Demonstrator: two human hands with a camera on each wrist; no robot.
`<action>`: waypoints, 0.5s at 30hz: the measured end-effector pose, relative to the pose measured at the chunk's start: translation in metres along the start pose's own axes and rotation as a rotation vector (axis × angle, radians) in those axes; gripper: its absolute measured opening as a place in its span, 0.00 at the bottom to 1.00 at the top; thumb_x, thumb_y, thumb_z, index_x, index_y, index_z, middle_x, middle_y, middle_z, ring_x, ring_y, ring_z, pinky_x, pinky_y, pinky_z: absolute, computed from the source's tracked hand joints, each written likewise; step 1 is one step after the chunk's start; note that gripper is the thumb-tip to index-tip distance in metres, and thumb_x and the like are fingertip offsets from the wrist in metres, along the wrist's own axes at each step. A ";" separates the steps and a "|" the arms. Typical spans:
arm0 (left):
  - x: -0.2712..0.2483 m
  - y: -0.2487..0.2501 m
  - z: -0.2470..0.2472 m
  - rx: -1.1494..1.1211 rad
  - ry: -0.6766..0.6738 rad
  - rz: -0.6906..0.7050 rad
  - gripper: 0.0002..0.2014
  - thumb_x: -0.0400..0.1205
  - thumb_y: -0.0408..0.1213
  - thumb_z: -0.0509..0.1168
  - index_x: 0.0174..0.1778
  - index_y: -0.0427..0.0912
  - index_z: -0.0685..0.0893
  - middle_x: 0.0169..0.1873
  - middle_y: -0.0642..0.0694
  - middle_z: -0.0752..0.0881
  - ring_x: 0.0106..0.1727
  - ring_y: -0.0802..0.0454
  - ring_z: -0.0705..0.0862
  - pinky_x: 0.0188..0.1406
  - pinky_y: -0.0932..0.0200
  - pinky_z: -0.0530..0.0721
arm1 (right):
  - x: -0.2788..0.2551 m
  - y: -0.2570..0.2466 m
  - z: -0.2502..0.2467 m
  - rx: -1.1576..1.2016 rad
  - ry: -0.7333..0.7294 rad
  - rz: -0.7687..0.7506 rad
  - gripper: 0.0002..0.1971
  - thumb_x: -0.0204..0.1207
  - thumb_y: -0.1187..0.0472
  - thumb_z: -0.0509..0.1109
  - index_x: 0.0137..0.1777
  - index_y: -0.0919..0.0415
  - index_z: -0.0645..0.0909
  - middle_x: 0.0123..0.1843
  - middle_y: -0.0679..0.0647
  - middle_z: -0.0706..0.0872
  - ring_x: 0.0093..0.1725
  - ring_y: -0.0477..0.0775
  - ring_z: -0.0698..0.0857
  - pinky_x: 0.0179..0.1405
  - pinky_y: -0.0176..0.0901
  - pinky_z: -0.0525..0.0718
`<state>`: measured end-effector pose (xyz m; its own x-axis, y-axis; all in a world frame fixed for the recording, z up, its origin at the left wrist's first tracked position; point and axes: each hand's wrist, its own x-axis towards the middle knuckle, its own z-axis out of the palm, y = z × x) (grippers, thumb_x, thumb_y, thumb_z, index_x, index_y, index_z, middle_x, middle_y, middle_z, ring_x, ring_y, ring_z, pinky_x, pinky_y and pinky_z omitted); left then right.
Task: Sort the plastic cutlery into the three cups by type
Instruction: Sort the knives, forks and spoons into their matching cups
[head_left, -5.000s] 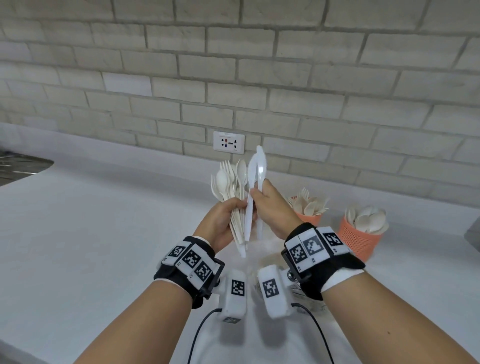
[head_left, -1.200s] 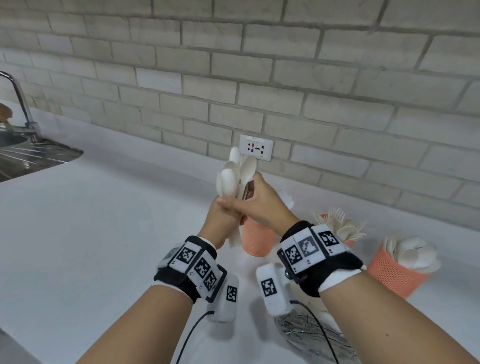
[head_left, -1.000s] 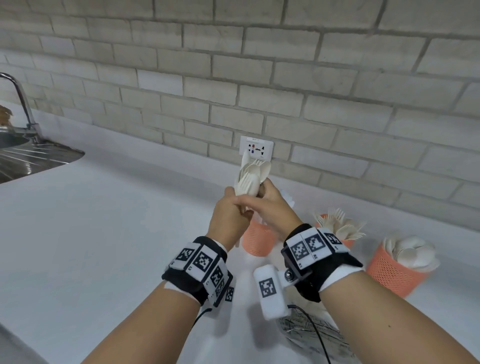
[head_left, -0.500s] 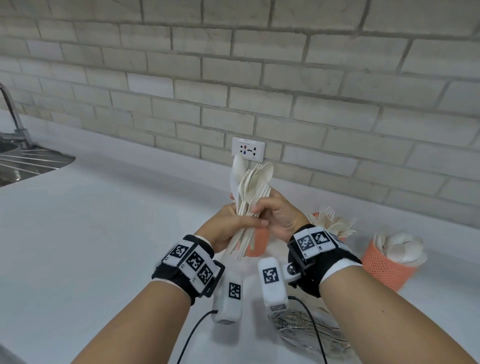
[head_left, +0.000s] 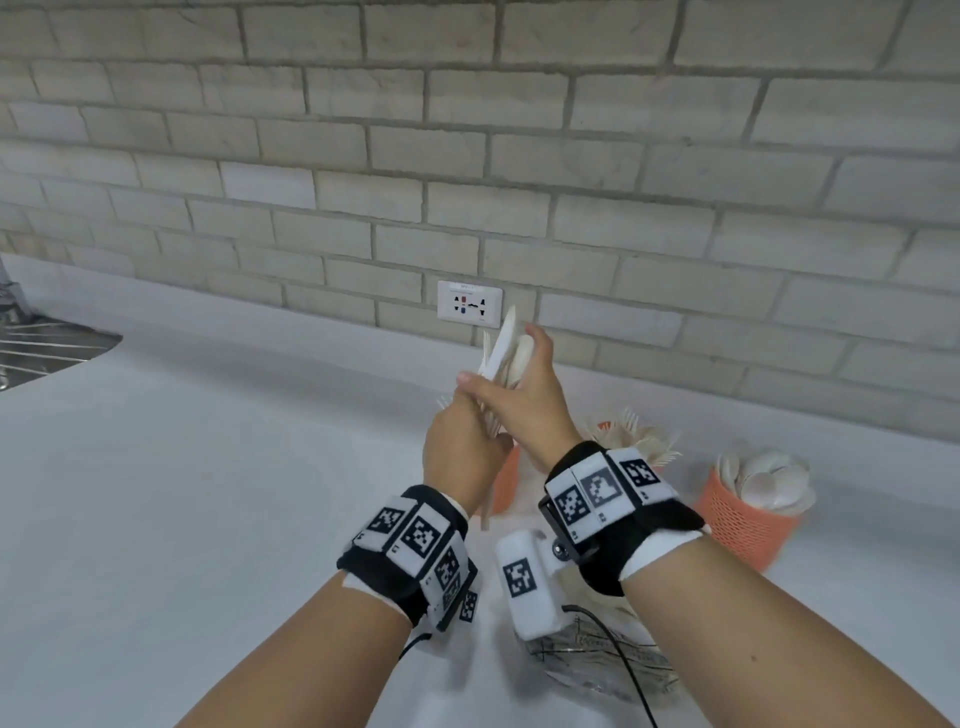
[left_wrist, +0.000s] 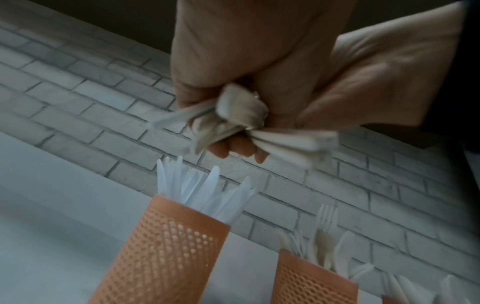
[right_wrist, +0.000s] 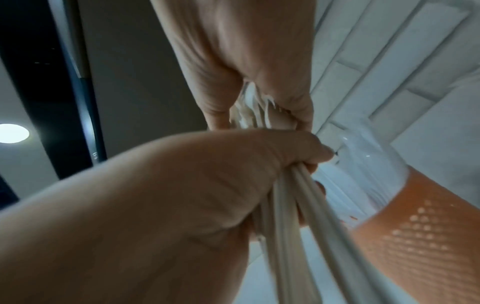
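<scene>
— Where is the unsorted cutlery?

— In a bundle of white plastic cutlery held above the white countertop. The left hand has its fingers wrapped round the handles low down; the right hand closes over the upper part, fingers curled among the heads. Which piece it is picking out I cannot tell.

— Which way does the bundle run?

— Nearly upright, leaning a little to the right, handles pointing down past the left wrist. One pointed blade stands above the rest, so at least one knife looks to be in there.

— And the cups?

— Three orange mesh cups in a row by the brick wall. The knife cup sits directly below and just behind the hands. The fork cup is next to the right, and the spoon cup is farthest right, well apart from the bundle.

— So which hand is nearer?

— The right one, I judge: it is on the heads and on the cups' side. A knife would only need lowering; a spoon means a reach to the right.

— Anything else about?

— A wall socket behind the hands, a sink far left, and a crumpled clear wrapper near the front edge.
</scene>
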<state>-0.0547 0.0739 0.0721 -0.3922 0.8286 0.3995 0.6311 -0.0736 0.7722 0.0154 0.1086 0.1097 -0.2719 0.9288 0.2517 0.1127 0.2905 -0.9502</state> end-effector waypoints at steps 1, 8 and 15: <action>-0.002 0.003 0.001 0.001 -0.013 0.002 0.21 0.73 0.32 0.71 0.60 0.35 0.75 0.44 0.41 0.87 0.44 0.41 0.86 0.41 0.49 0.84 | 0.001 0.001 -0.001 0.035 0.026 -0.001 0.43 0.69 0.59 0.77 0.77 0.47 0.53 0.67 0.58 0.78 0.62 0.58 0.82 0.66 0.58 0.81; -0.001 0.003 -0.008 -0.392 -0.153 -0.210 0.33 0.68 0.30 0.76 0.63 0.41 0.64 0.52 0.41 0.83 0.51 0.44 0.85 0.50 0.48 0.86 | -0.004 -0.001 -0.008 0.183 -0.009 -0.066 0.33 0.75 0.72 0.67 0.76 0.53 0.58 0.63 0.57 0.79 0.57 0.54 0.84 0.54 0.46 0.87; 0.006 -0.004 -0.027 -0.830 -0.688 -0.370 0.11 0.75 0.22 0.66 0.53 0.31 0.82 0.44 0.34 0.86 0.44 0.43 0.88 0.45 0.53 0.88 | -0.007 0.005 -0.008 0.206 -0.138 -0.075 0.35 0.78 0.71 0.65 0.79 0.49 0.54 0.70 0.55 0.77 0.66 0.54 0.80 0.63 0.48 0.82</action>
<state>-0.0779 0.0644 0.0852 0.1496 0.9856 -0.0785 -0.1847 0.1058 0.9771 0.0258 0.1053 0.1049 -0.4012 0.8625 0.3085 -0.1060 0.2908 -0.9509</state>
